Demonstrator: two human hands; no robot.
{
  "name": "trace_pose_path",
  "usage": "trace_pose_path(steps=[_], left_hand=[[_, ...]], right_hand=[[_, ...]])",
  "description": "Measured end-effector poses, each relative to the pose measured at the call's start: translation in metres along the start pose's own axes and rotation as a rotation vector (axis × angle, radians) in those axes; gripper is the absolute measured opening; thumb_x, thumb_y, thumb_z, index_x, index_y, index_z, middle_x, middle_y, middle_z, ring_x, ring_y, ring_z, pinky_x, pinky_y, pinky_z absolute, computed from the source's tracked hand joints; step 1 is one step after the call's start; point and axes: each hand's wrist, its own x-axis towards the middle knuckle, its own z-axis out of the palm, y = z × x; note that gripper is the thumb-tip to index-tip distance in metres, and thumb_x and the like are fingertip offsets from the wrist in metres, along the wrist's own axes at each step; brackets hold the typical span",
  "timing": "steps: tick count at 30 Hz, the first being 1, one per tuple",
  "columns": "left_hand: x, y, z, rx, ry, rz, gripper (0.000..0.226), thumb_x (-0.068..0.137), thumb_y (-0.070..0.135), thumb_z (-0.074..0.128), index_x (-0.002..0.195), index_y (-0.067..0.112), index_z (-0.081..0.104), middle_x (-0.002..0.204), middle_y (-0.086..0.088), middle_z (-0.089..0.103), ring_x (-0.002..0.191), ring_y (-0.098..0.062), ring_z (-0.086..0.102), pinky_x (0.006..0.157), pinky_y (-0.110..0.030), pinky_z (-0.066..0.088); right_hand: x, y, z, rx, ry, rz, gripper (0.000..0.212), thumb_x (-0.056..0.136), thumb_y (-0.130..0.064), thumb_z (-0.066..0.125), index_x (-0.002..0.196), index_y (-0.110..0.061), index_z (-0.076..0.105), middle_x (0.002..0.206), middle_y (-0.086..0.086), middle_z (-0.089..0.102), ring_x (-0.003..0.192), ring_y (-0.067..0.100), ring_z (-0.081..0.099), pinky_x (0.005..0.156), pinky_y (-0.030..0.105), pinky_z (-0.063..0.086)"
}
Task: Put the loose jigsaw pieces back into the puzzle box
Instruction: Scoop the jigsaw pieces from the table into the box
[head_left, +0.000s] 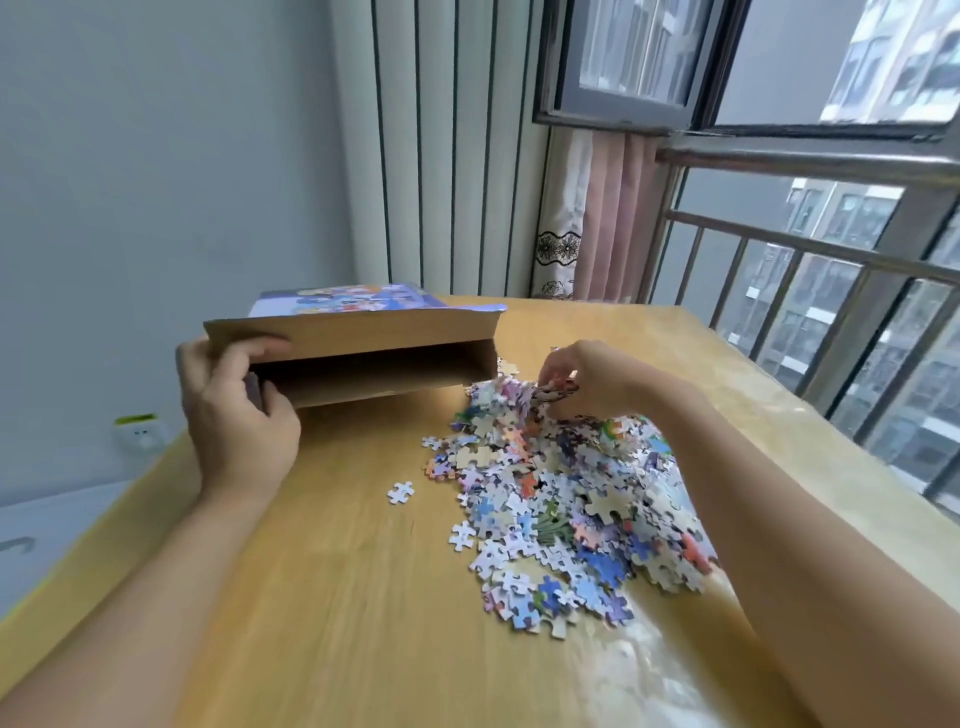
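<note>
Loose jigsaw pieces (561, 499): heaped on table (337, 597), right of centre; few strays (400, 491) just left of heap. Puzzle box (358, 353): far left, tilted, open mouth toward heap, apparently empty. Left hand (234, 410): gripping box's near left corner, thumb on top flap. Right hand (576, 379): curled round small clump at heap's far edge, just beside mouth. Advised: keep mouth low and steady; move compact handfuls; sweep strays last.

Location: a room in a high-rise home. Indicators: wooden table (337, 597), pink curtain (613, 218), railed window (810, 249) facing apartment blocks (883, 415).
</note>
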Motion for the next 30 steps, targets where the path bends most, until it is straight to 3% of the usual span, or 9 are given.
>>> trace_pose_path(steps=[3, 7, 11, 15, 17, 19, 22, 26, 30], left_hand=[[0.001, 0.000, 0.003, 0.023, 0.000, 0.050, 0.041, 0.079, -0.019, 0.054, 0.107, 0.007, 0.069, 0.112, 0.020, 0.037, 0.104, -0.019, 0.055, 0.091, -0.003, 0.037], [0.005, 0.001, 0.007, 0.041, 0.002, 0.076, 0.042, 0.079, -0.017, 0.056, 0.108, 0.011, 0.068, 0.114, 0.022, 0.039, 0.104, -0.030, 0.057, 0.092, -0.026, 0.048], [0.007, 0.008, 0.008, 0.018, -0.003, 0.047, 0.044, 0.081, -0.019, 0.056, 0.111, 0.011, 0.069, 0.112, 0.020, 0.040, 0.095, -0.025, 0.055, 0.082, -0.005, 0.042], [0.011, 0.015, 0.005, -0.006, 0.042, 0.008, 0.052, 0.079, -0.020, 0.049, 0.112, 0.014, 0.070, 0.109, 0.020, 0.040, 0.090, -0.002, 0.052, 0.079, -0.007, 0.042], [0.012, 0.018, 0.001, -0.010, 0.052, 0.000, 0.055, 0.076, -0.022, 0.047, 0.113, 0.012, 0.069, 0.109, 0.016, 0.041, 0.090, 0.005, 0.051, 0.079, -0.003, 0.038], [0.012, 0.019, 0.001, -0.006, 0.049, 0.004, 0.058, 0.074, -0.024, 0.047, 0.116, 0.010, 0.069, 0.111, 0.007, 0.041, 0.093, 0.000, 0.053, 0.079, -0.002, 0.036], [0.013, 0.018, 0.003, -0.036, 0.031, -0.009, 0.064, 0.073, -0.026, 0.045, 0.118, 0.014, 0.068, 0.113, 0.009, 0.042, 0.091, -0.027, 0.054, 0.075, -0.007, 0.041], [0.014, 0.027, 0.005, -0.084, 0.027, 0.008, 0.068, 0.071, -0.028, 0.041, 0.120, 0.011, 0.068, 0.117, 0.000, 0.044, 0.095, -0.018, 0.052, 0.076, -0.005, 0.040], [0.014, 0.029, 0.005, -0.136, 0.021, -0.010, 0.071, 0.072, -0.026, 0.042, 0.121, 0.018, 0.068, 0.118, 0.003, 0.044, 0.095, -0.017, 0.053, 0.077, -0.006, 0.041]], right_hand=[[0.005, 0.001, -0.004, -0.025, -0.009, -0.036, 0.033, 0.080, -0.026, 0.080, 0.111, -0.024, 0.068, 0.103, -0.007, 0.067, 0.090, 0.016, 0.062, 0.071, 0.025, 0.049], [0.006, 0.002, -0.015, -0.053, 0.031, -0.077, 0.031, 0.080, -0.022, 0.081, 0.109, -0.019, 0.071, 0.095, -0.007, 0.070, 0.084, 0.015, 0.064, 0.072, 0.026, 0.053], [-0.003, -0.007, -0.030, 0.034, 0.092, -0.132, 0.032, 0.079, -0.024, 0.084, 0.109, -0.019, 0.074, 0.096, -0.011, 0.072, 0.083, 0.006, 0.065, 0.075, 0.026, 0.054], [-0.019, -0.023, -0.050, 0.064, 0.149, -0.188, 0.030, 0.082, -0.022, 0.082, 0.110, -0.019, 0.074, 0.104, -0.010, 0.073, 0.092, 0.012, 0.069, 0.082, 0.022, 0.058], [-0.025, -0.031, -0.057, 0.048, 0.179, -0.214, 0.032, 0.082, -0.020, 0.082, 0.112, -0.018, 0.074, 0.103, -0.007, 0.074, 0.092, 0.012, 0.070, 0.085, 0.030, 0.059], [-0.031, -0.038, -0.064, 0.039, 0.237, -0.233, 0.034, 0.080, -0.019, 0.083, 0.113, -0.018, 0.075, 0.099, -0.006, 0.075, 0.088, 0.010, 0.070, 0.086, 0.034, 0.059], [-0.038, -0.052, -0.072, 0.114, 0.308, -0.276, 0.038, 0.078, -0.018, 0.084, 0.115, -0.020, 0.075, 0.097, -0.011, 0.075, 0.085, -0.001, 0.070, 0.086, 0.024, 0.059], [-0.037, -0.088, -0.054, 0.177, 0.433, -0.376, 0.034, 0.081, -0.014, 0.082, 0.114, -0.018, 0.075, 0.098, -0.007, 0.076, 0.084, 0.005, 0.072, 0.083, 0.027, 0.060], [-0.012, -0.108, -0.014, -0.052, 0.527, -0.506, 0.033, 0.085, -0.011, 0.075, 0.118, -0.015, 0.071, 0.106, 0.002, 0.074, 0.092, 0.022, 0.069, 0.082, 0.042, 0.058]])
